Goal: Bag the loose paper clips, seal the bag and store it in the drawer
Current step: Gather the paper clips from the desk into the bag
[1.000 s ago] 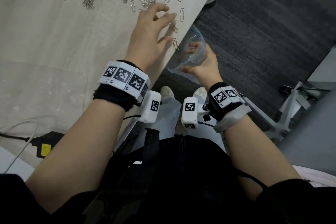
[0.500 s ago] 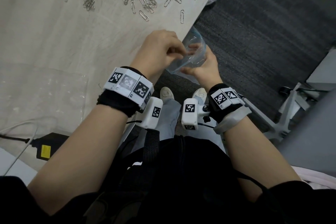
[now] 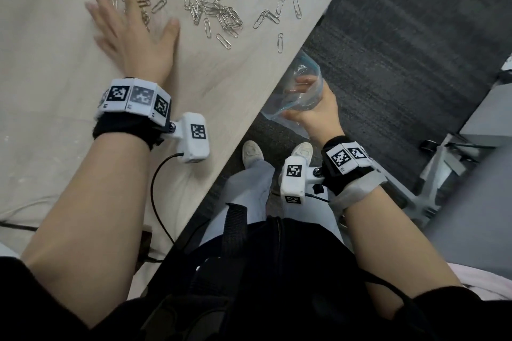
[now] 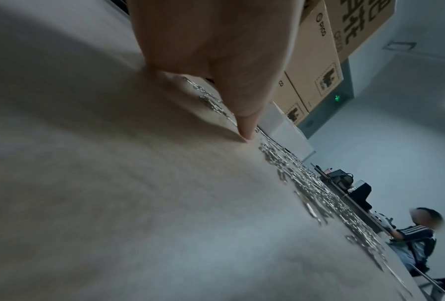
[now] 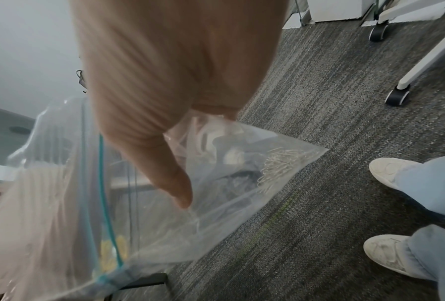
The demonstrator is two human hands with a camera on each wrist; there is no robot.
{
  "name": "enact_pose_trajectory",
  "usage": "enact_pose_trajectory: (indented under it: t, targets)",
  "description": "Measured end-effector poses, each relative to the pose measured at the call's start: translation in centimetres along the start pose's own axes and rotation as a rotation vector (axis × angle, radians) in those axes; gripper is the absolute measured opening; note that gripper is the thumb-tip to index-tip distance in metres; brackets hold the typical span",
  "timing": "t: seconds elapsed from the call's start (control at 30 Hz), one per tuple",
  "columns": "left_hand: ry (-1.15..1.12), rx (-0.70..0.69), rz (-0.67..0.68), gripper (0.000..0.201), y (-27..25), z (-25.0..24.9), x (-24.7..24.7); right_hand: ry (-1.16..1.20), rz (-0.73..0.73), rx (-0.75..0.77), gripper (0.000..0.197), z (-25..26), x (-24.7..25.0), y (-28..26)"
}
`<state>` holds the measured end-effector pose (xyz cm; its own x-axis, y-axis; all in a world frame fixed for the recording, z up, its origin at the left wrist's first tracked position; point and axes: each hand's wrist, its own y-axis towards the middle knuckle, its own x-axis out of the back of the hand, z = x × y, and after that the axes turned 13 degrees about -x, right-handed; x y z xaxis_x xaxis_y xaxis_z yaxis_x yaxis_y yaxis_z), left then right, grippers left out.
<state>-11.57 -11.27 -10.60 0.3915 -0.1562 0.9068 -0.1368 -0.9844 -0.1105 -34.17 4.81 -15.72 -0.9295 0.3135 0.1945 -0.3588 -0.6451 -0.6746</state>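
Several loose silver paper clips (image 3: 221, 5) lie scattered over the pale wooden table (image 3: 55, 133); they also show as a blurred band of paper clips (image 4: 306, 183) in the left wrist view. My left hand (image 3: 130, 25) lies flat on the table with its fingers spread, over the left part of the clips. My right hand (image 3: 313, 111) holds a clear zip bag (image 3: 302, 91) with its mouth open, just below the table's edge. In the right wrist view the zip bag (image 5: 216, 183) has several clips (image 5: 278, 165) lying in its bottom corner. No drawer is in view.
The table's edge (image 3: 277, 86) runs diagonally; dark carpet (image 3: 401, 50) lies to its right. A chair base with castors (image 3: 432, 174) stands at the right. Cardboard boxes (image 4: 319, 61) are stacked beyond the table. A seated person (image 4: 417, 234) is at another desk.
My left hand left the bag's mouth and moved up and left onto the table, opening flat over the clips. My right hand kept the bag by the table's edge.
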Motion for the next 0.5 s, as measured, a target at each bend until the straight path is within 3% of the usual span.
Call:
enact_pose_trajectory:
  t: [0.1, 0.23, 0.37, 0.5]
  targets:
    - [0.017, 0.005, 0.063, 0.073, 0.9, 0.2, -0.1, -0.001, 0.005, -0.017, 0.068, 0.6, -0.3, -0.1]
    - [-0.004, -0.116, 0.100, 0.062, 0.8, -0.9, -1.0, 0.009, -0.020, -0.013, 0.075, 1.0, -0.6, -0.1]
    - [-0.115, -0.266, -0.049, 0.045, -0.5, -2.0, -1.8, 0.003, -0.024, -0.012, 0.066, 0.9, -0.5, 0.1]
    - [-0.236, -0.287, -0.210, 0.040, 0.4, -2.2, -1.1, 0.022, -0.025, -0.001, 0.061, 1.0, -0.3, 0.1]
